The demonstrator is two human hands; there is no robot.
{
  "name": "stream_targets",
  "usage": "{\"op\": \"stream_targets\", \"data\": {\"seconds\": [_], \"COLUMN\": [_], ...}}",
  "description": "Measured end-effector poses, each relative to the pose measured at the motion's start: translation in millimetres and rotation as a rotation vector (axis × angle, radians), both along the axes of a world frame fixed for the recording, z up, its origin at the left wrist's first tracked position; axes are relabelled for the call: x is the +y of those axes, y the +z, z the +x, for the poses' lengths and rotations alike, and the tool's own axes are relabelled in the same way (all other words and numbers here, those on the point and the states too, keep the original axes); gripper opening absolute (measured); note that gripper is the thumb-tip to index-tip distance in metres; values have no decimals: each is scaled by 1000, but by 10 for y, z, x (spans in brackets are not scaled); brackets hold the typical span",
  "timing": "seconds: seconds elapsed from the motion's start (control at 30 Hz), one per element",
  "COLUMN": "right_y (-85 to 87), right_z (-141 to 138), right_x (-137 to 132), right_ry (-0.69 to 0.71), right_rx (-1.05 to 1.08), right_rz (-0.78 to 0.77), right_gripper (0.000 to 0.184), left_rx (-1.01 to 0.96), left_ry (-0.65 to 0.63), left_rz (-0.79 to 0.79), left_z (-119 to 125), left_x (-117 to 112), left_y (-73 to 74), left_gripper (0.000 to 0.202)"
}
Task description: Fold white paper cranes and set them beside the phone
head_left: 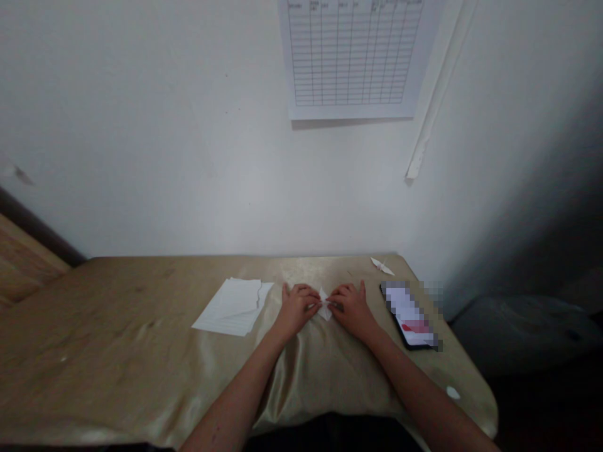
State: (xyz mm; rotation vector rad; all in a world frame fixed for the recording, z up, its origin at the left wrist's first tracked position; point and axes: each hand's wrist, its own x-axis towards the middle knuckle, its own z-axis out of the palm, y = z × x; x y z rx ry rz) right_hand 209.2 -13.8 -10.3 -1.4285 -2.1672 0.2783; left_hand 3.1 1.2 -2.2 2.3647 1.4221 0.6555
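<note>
Between my hands is a small piece of folded white paper [325,306], roughly diamond-shaped, with its top and bottom points showing. My left hand [299,305] pinches its left side. From the other side, the fingertips of my right hand [351,306] pinch its right edge. Both thumbs are near the paper, and my fingers cover its side corners. To the left of my left hand lies a stack of white paper sheets [234,309], one with a torn edge. A folded paper crane [382,267] rests near the table's back right corner.
A phone [409,315] with a lit screen lies right of my right hand. The table has a gold satin cloth [155,351], wrinkled in front of me. A white scrap [453,393] is near the right edge. A printed chart [353,63] hangs on the wall behind.
</note>
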Motion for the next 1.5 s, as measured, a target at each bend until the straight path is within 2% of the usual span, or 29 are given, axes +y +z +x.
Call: {"op": "stream_targets", "data": {"seconds": [0.33, 0.67, 1.13, 1.5], "right_y": [-1, -18, -67, -90], "right_z": [-20, -93, -169, -201], "right_x": [4, 41, 53, 58], "right_ry": [-25, -143, -199, -286], "right_rx": [-14, -26, -4, -4], "right_rz": [40, 38, 85, -44], "right_gripper": [16, 14, 15, 12], "left_rx": [16, 50, -17, 0], "left_ry": [47, 139, 242, 295], "left_rz": [13, 7, -21, -77], "left_z": [30, 175, 240, 260], "left_x": [-7, -70, -74, -56], "left_y": [-13, 102, 59, 44], "left_gripper": [11, 15, 10, 8]}}
